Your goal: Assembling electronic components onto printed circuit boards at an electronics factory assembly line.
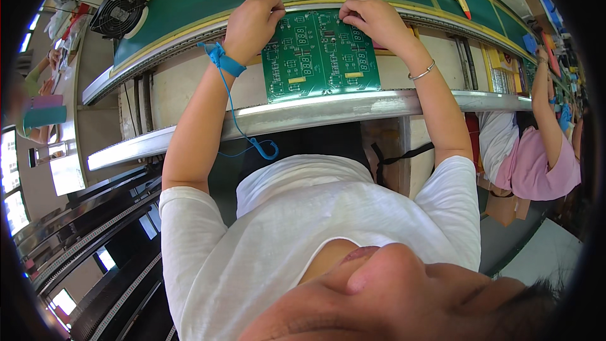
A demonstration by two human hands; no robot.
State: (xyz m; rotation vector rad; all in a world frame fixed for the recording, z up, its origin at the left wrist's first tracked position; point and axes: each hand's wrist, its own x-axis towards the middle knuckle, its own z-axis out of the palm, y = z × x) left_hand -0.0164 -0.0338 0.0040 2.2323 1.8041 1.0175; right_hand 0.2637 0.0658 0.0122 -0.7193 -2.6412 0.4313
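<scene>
Alongside a long green surface (211, 17), we saw a green circuit board (324, 57) resting behind a metal rail (379, 105), the left hand (252, 22) and right hand (380, 22) at its far corners. Fingers (353, 7) curled; we could not tell whether they gripped anything. Positioning seemed in hand, the next move calling for even, steady guidance.

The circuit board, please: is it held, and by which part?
The left hand and right hand are at the far corners of the green circuit board; whether they grip it cannot be told.
</scene>
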